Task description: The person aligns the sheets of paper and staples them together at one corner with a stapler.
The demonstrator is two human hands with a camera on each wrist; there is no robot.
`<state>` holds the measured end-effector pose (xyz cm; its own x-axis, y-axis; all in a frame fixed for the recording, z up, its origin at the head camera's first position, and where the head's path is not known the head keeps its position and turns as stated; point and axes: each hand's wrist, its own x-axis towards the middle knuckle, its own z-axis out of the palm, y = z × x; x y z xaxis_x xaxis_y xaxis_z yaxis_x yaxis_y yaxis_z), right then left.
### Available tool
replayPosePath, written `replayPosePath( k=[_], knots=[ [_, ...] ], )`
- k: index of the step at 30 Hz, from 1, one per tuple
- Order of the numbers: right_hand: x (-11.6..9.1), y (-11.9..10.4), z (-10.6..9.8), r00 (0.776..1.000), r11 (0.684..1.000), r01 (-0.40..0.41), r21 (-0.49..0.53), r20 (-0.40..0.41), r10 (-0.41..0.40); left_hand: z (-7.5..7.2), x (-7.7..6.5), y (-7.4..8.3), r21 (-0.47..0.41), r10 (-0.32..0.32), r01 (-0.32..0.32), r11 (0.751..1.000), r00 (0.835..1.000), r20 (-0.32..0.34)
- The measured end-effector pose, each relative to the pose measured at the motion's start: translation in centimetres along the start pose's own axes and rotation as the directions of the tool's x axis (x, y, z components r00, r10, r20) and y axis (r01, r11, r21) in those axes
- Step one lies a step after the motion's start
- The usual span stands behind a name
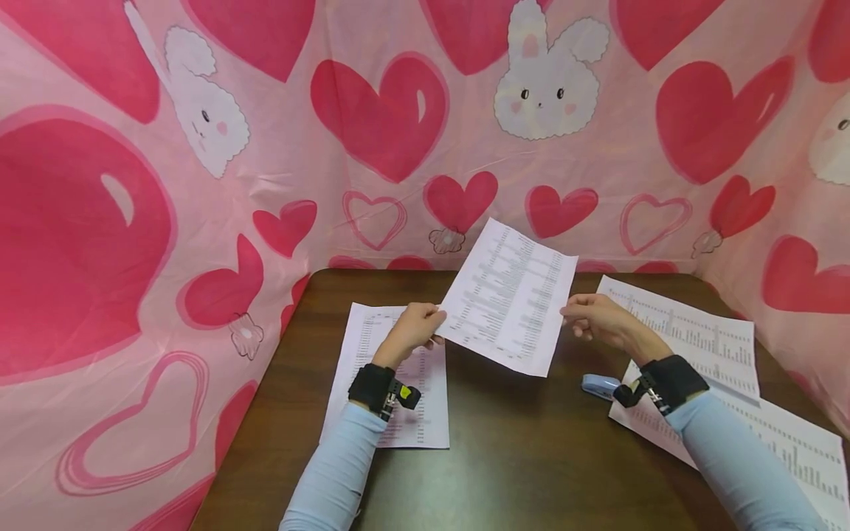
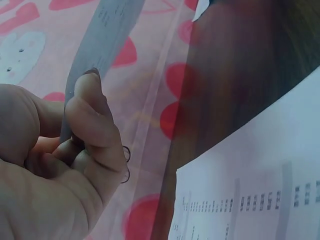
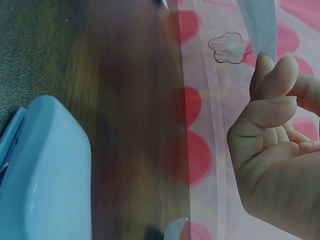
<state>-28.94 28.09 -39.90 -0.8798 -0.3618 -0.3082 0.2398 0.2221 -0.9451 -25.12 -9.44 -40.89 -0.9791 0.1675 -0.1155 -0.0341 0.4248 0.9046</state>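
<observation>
A printed sheet of paper [image 1: 508, 302] is held up in the air above the table, tilted, between both hands. My left hand [image 1: 413, 328] pinches its left edge near the lower corner; the left wrist view shows the sheet [image 2: 102, 45] between thumb and fingers. At the right edge my right hand [image 1: 600, 321] pinches the sheet between thumb and fingertips, seen also in the right wrist view, where a strip of the paper [image 3: 262, 25] rises from the fingertips. Beneath the left forearm lies another printed sheet [image 1: 348, 383]. A light blue stapler [image 1: 600, 385] lies near the right wrist.
Two more printed sheets, one farther back [image 1: 704, 332] and one nearer [image 1: 797, 450], lie on the right side of the brown wooden table [image 1: 518, 457]. A pink cloth [image 1: 285, 147] with hearts and rabbits hangs behind and at both sides.
</observation>
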Motion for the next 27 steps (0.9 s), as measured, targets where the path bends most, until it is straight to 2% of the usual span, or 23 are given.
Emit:
replayPosePath(
  k=[9,14,16,19,23,27],
  knots=[
    [0.5,-0.5,1.0,0.999,0.999,0.008,0.042,0.039,-0.010,-1.2,-0.2,0.0,-0.072,-0.017,0.017,0.997,1.000,-0.005],
    [0.9,-1.3,0.7,1.000,0.999,0.018,0.050,0.013,-0.018,-2.0,-0.5,-0.5,-0.077,-0.019,0.021,0.997,1.000,0.024],
    [1.1,-1.9,0.2,1.000,1.000,0.023,-0.008,-0.009,-0.023,-2.5,-0.6,-0.6,-0.071,-0.008,0.011,0.997,0.999,0.047],
    [1.6,-3.0,-0.6,0.998,0.986,0.035,-0.164,-0.051,-0.044,-3.1,-0.9,-0.8,-0.055,0.001,0.004,0.998,0.996,0.090],
    [2.1,-4.5,-1.3,0.991,0.919,0.069,-0.389,-0.076,-0.106,-3.8,-1.3,-0.9,-0.035,-0.023,0.028,0.999,0.992,0.126],
    [2.4,-5.9,-1.3,0.988,0.847,0.091,-0.524,-0.056,-0.141,-4.2,-1.8,-0.5,-0.037,-0.037,0.042,0.998,0.990,0.137]
  ],
)
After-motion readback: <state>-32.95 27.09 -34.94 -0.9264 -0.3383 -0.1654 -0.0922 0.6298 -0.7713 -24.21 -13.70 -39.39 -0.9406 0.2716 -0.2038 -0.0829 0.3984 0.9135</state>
